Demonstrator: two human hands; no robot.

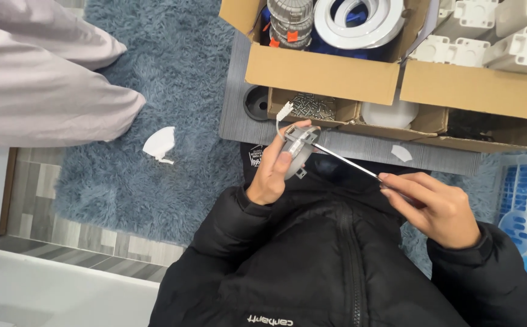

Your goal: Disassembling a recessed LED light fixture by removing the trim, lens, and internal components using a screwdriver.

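Right now my left hand (274,172) is wrapped around a small round grey light fitting (298,151), thumb pressed on its face and fingers curled behind it, holding it up over my lap just in front of the low grey table (239,115). My right hand (436,206) pinches the handle of a thin screwdriver (345,160), fingers closed tight, and its tip rests on the fitting. A short white wire with a plug (283,112) sticks up from the fitting toward the table.

On that table sit open cardboard boxes (321,75): one holds white rings, another white brackets, and a shallow one holds small metal screws (312,106). Under the table lies a shaggy blue-grey rug (172,79), with a white shard (160,144) on it to the table's left. Beyond the rug is grey wood-look flooring (39,200). A blue-and-white basket (524,200) stands at the table's right end.
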